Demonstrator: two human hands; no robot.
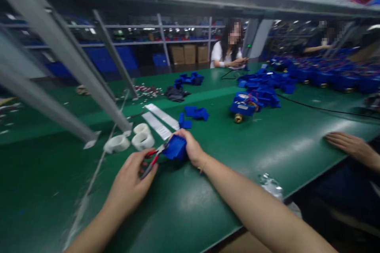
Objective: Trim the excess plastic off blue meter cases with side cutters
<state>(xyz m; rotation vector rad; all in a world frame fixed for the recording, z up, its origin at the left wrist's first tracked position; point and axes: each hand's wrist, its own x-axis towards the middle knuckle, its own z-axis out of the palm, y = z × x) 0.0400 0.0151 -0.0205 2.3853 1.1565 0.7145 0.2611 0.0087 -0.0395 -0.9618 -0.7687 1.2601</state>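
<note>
My left hand point(130, 182) grips small red-handled pliers point(152, 160), whose tip points at a blue plastic part point(175, 148). My right hand point(191, 148) holds that blue part down on the green table point(225, 166). Both hands are close together near the table's front middle.
Three white tape rolls point(130, 139) and white label strips point(158, 120) lie just beyond my hands. More blue parts point(194, 112) and a pile of blue housings point(258, 95) sit farther back. Grey frame struts point(74, 75) slant at left. Another person's hand point(348, 144) rests at right; a seated person point(228, 49) works opposite.
</note>
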